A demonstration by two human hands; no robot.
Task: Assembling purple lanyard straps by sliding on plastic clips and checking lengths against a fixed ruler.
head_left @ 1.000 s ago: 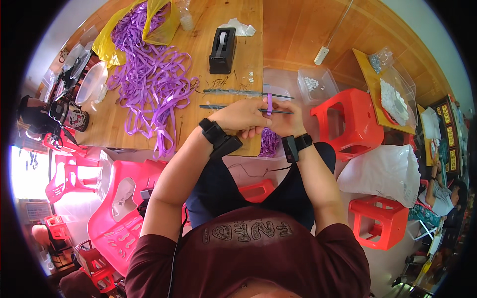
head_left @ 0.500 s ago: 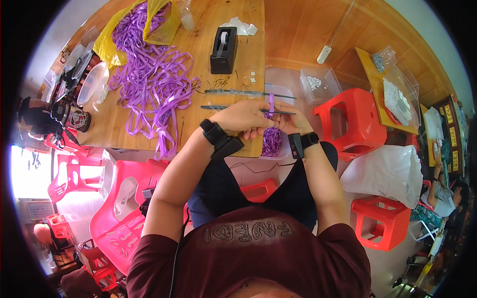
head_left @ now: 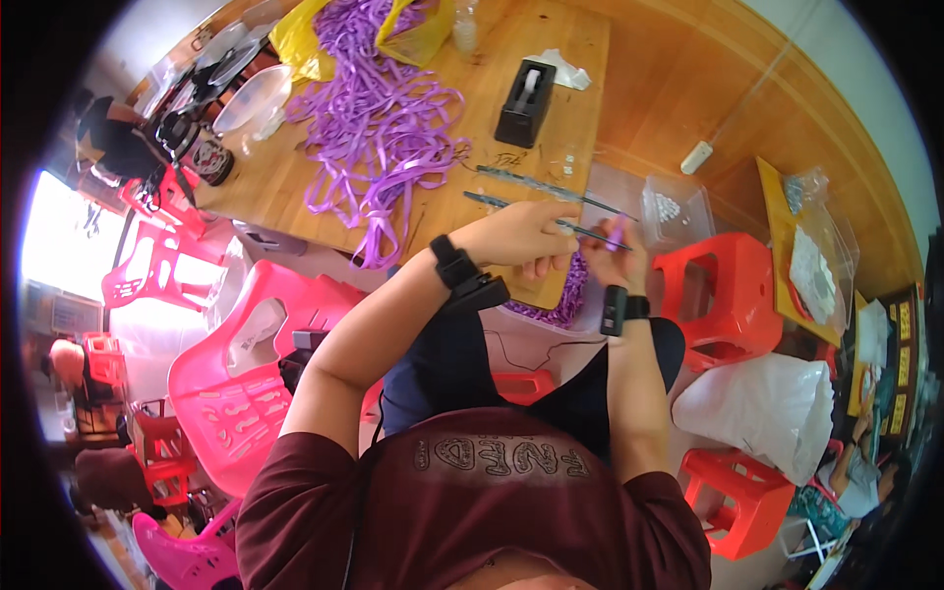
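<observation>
Both my hands meet at the wooden table's (head_left: 462, 211) near edge. My left hand (head_left: 521, 236) pinches one end of a short purple ribbon piece (head_left: 618, 231), and my right hand (head_left: 610, 258) grips its other end. A black watch sits on each wrist. Two long thin metal strips (head_left: 536, 184) lie on the table just beyond my fingers. Below my hands a clump of finished purple ribbon (head_left: 562, 300) rests in a clear tray.
A big heap of purple ribbons (head_left: 379, 118) and a yellow bag (head_left: 295, 44) cover the table's left. A black tape dispenser (head_left: 524, 103) stands beyond. A clear plastic box (head_left: 678, 211) and red stools (head_left: 733, 295) are at right, pink chairs (head_left: 236, 364) at left.
My hands have shifted a little to the right along the table edge, still working the purple ribbon piece between them.
</observation>
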